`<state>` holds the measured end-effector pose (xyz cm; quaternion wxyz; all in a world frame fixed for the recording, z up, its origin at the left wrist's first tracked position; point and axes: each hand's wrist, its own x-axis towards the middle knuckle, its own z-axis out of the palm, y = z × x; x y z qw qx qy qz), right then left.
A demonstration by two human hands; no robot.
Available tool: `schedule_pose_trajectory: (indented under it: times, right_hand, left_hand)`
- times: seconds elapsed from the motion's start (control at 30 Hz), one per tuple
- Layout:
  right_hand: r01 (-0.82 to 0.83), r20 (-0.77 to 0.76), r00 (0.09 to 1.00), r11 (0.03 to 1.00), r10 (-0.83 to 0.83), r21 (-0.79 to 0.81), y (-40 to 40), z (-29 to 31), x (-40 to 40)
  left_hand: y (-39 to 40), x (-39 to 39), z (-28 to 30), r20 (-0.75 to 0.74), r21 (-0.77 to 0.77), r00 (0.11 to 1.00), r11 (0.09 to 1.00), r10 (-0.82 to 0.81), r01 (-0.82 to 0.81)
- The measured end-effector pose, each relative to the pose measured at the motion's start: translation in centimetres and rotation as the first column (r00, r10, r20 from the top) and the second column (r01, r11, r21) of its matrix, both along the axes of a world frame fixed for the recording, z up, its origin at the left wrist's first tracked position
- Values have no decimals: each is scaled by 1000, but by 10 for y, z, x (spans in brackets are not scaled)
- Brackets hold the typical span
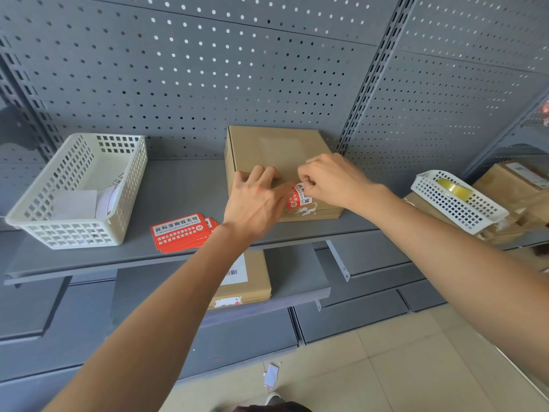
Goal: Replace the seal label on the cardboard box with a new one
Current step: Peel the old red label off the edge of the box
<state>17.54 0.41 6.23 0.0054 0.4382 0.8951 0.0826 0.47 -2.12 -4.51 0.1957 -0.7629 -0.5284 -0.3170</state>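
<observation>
Right now your right hand [332,181] pinches the top edge of the red seal label [299,196] on the box [276,150], fingers curled round it. Your left hand [257,197] presses flat on the box lid beside it, fingers straight. The box sits on the grey shelf [184,185]. Spare labels [181,231] lie left of it, headed 此标签撕毁无效, CIBIAOQIANSIHUIWUXIAO. A white basket [77,188] stands further left.
</observation>
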Motion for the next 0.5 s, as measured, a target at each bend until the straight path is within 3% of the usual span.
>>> schedule_pose_trajectory:
  times: [0.23, 0.4, 0.5]
  right_hand:
    - [42, -171, 984, 999, -47, -34, 3, -12, 15]
    - [77, -359, 926, 989, -118, -126, 11, -21, 21]
    - [59, -369, 922, 986, -114, -159, 14, -25, 21]
  left_hand:
    - [0, -1, 2, 80, -37, 997, 999, 1, 2]
    - [0, 0, 2, 107, -46, 994, 999, 17, -12]
    - [0, 0, 2, 114, -45, 993, 999, 20, -15]
